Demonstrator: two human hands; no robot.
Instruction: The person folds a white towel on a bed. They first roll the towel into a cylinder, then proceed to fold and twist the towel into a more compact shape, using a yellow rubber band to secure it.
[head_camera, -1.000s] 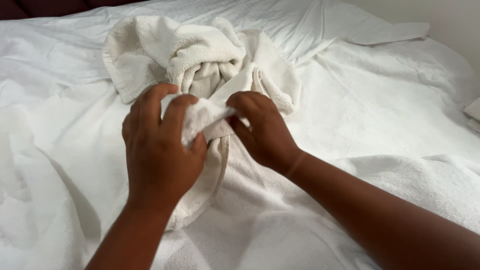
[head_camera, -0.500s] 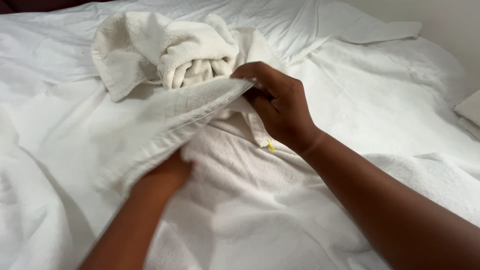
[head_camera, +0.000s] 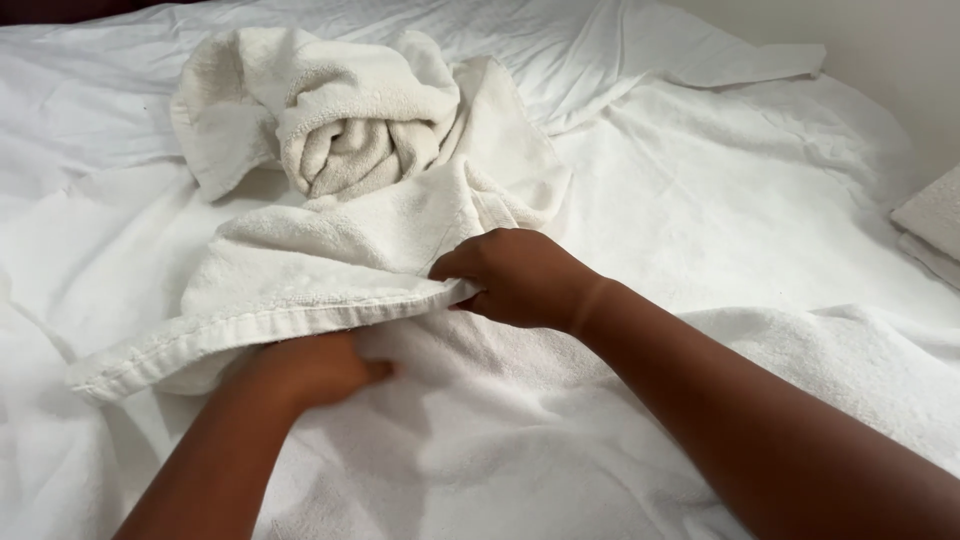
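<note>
The white towel (head_camera: 330, 270) lies in the middle of the bed, spread toward me, its hemmed edge running from about eight o'clock up to the centre. My right hand (head_camera: 515, 278) has closed its fingers on that hem at its right end, pinching the fold and holding it slightly lifted off the cloth below. My left hand (head_camera: 315, 368) sits at seven o'clock from the right one, tucked under the raised flap; its fingers are curled and partly hidden by the hem, so I cannot tell whether it grips anything or only presses on the terry beneath. At twelve o'clock from my hands the same towel bunches into a rolled coil (head_camera: 355, 145), its spiral end facing me, with loose flaps hanging off to either side. Under everything spreads the rumpled white bedsheet (head_camera: 720, 200), reaching out to every edge. Far off at three o'clock, a stack of folded white cloth (head_camera: 935, 225) lies at the border of my view.
</note>
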